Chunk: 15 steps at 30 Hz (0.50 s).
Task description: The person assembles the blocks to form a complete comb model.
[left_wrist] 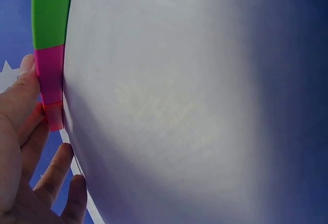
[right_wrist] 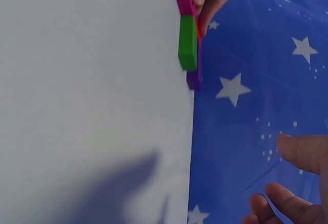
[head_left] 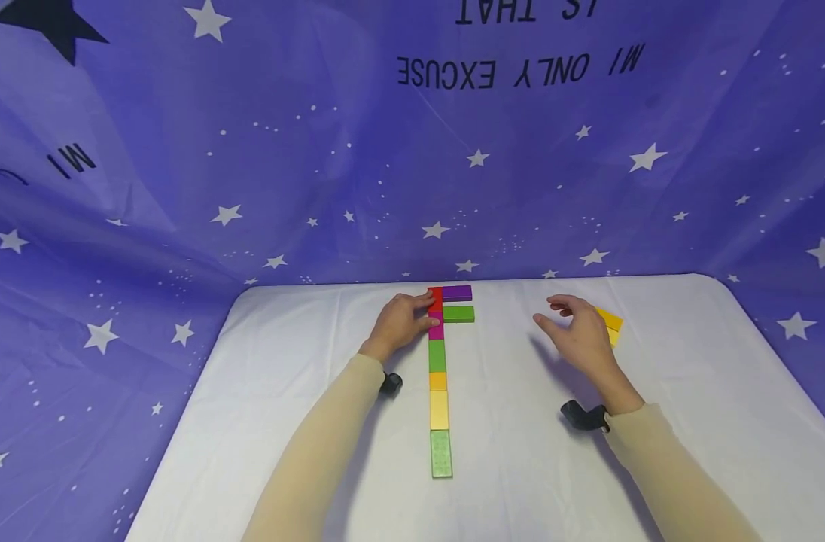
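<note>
My left hand [head_left: 400,324] lies against the far end of a straight column of toy blocks. Its index fingertip touches the red block [head_left: 436,302] and its thumb the magenta block [head_left: 436,331]; the other fingers are spread in the left wrist view. Nearer along the column come a green block [head_left: 436,356], a small orange block [head_left: 438,381], a yellow block [head_left: 439,409] and a light green block [head_left: 441,454]. A purple block [head_left: 457,293] and another green block [head_left: 459,315] extend rightward from the top. My right hand [head_left: 580,337] is empty, fingers apart, over the table.
Yellow blocks [head_left: 610,321] lie at the right, partly hidden behind the right hand. White cloth covers the table [head_left: 284,361]. A purple-blue star-patterned curtain [head_left: 358,150] hangs right behind the far edge. Dark wrist-worn devices [head_left: 584,416] are on both arms.
</note>
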Motion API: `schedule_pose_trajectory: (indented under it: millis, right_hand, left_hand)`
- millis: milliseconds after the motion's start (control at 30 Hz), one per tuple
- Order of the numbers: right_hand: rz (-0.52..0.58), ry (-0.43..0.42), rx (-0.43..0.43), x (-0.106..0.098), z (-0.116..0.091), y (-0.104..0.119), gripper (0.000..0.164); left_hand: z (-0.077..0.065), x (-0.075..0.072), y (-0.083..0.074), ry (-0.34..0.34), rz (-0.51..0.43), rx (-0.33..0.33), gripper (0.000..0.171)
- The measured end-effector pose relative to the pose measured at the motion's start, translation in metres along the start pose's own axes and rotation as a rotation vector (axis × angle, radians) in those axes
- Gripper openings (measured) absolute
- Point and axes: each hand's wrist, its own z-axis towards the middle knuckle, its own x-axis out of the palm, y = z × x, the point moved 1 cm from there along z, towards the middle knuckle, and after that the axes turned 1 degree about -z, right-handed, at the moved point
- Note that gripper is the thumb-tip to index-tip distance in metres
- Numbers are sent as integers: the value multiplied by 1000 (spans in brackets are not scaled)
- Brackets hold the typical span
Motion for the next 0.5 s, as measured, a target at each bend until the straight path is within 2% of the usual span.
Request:
schedule_pose_trajectory:
  millis: [200,500]
  right_hand:
    - [5,-24,14,-13,-7,-16,49]
    - [64,-53,82,-21,-16,-39,52]
  left_hand:
    - [-1,-1,0,0,4,-3,59]
    - [-1,-1,0,-6,-16,18,57]
